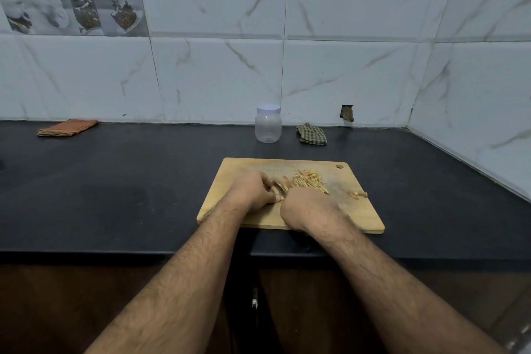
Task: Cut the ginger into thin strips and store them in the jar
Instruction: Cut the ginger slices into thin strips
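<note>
Far off on the left of the dark counter (115,187) lies a folded orange cloth (67,127). Nearer the middle sits a wooden cutting board (356,215), close to the near edge.

On the board, the left hand (253,191) is curled over a small piece of ginger (280,187), pinning it down with bent fingers. Just to its right, the right hand (309,210) is closed tight like a fist. It is most likely gripping a knife, but the knife is almost all hidden, so I cannot be sure. The two hands nearly touch.

Past the hands, toward the far side of the board, there is a pile of thin ginger strips (309,181). A few little scraps (357,194) lie at the board's right side.

Behind the board, near the wall, stands a clear plastic jar (267,128) with its pale lid (268,108) on. It looks empty. A checked cloth (312,133) lies just right of it.

I think the cutting step is nearly done. The last piece needs slow, careful slices, with fingertips tucked back. Then the jar must be opened and the strips scooped in.
</note>
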Available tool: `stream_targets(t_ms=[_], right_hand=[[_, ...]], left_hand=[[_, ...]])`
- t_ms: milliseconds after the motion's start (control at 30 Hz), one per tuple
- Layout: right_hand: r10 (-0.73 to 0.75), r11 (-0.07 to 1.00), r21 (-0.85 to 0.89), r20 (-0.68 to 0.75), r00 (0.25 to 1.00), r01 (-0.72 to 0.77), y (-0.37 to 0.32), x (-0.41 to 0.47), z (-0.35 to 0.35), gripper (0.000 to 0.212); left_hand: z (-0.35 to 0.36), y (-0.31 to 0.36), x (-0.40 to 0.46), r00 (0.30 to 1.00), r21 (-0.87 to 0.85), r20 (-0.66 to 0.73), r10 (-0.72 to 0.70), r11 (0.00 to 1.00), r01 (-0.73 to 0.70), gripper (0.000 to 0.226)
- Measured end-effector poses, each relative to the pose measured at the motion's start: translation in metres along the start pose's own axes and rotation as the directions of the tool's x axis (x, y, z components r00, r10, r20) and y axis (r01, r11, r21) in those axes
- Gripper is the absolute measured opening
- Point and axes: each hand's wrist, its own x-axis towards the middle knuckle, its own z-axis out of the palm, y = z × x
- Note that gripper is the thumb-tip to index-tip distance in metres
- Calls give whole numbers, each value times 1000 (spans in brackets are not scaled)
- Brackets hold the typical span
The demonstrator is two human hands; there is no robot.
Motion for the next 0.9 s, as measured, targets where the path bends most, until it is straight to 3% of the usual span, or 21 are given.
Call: stream_targets(t_ms=[533, 900], right_hand=[[-20, 998, -55, 49, 999, 23, 15, -25, 6, 32], [-4, 1000, -1, 23, 1000, 4, 24, -30, 13, 33]], left_hand=[[-1, 1, 2, 1000, 5, 8, -28, 1000, 28, 36], [-1, 2, 2, 999, 14, 21, -32, 999, 32, 39]])
